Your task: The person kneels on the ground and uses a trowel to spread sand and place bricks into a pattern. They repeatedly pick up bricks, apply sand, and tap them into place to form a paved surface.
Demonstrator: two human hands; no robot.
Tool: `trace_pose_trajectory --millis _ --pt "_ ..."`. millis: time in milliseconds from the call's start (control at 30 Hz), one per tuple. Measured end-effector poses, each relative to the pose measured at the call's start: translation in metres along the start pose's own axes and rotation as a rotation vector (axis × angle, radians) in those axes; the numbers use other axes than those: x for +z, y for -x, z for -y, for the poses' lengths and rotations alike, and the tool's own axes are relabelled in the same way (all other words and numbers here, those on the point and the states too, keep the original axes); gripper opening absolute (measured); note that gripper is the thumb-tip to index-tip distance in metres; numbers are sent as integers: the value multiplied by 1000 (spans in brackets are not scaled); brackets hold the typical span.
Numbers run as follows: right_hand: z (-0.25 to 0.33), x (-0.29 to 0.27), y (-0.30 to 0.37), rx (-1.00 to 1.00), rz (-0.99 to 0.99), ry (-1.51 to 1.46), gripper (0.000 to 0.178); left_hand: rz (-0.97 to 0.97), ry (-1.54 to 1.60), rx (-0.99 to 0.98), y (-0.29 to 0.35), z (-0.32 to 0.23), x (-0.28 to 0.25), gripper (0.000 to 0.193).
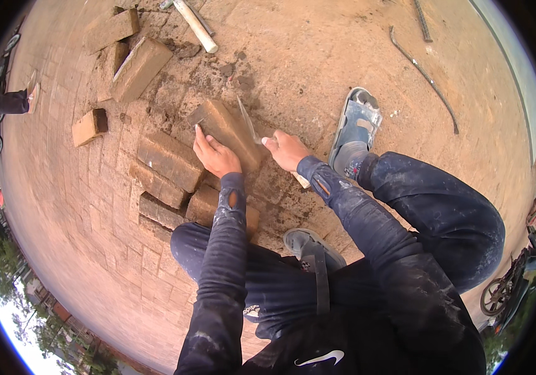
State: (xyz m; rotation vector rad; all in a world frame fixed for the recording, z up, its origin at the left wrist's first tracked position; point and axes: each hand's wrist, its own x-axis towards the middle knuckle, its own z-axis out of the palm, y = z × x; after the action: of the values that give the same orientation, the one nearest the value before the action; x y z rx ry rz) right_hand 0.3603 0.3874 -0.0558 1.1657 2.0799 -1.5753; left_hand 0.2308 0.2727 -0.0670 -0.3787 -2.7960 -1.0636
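My left hand (220,156) sits against the brown brick (235,130) ahead, seemingly steadying it; whether it's clamped, I can't tell. My right hand (289,152) wraps the wooden-handled tool (301,180), thumb forward apparently for control, blade (247,119) beside the brick.

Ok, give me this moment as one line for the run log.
left hand: touching brick | right hand: gripping wooden-handled tool | on ground nearby: other bricks, bent rod
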Motion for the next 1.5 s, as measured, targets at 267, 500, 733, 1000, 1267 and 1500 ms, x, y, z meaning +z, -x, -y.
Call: trace_pose_trajectory --millis 267,500,733,1000,1267,1500 --pt "23 -25 -12 97 306 -32 55 -4 -28 -1 2 -1 2 38" --pt "23 -15 6 71 256 -189 66 -2 -13 -3 0 1 0 37" --pt "-3 -4 23 44 228 -214 62 12 -5 -4 5 -1 -3 36" --pt "-38 1 43 149 217 -267 66 70 -140 6 1 -11 6 75" --pt "-44 7 51 51 159 204 67 285 -535 211 -46 -33 22 95" --pt "-25 24 44 215 -327 52 64 578 -563 163 -84 -17 -23 66"
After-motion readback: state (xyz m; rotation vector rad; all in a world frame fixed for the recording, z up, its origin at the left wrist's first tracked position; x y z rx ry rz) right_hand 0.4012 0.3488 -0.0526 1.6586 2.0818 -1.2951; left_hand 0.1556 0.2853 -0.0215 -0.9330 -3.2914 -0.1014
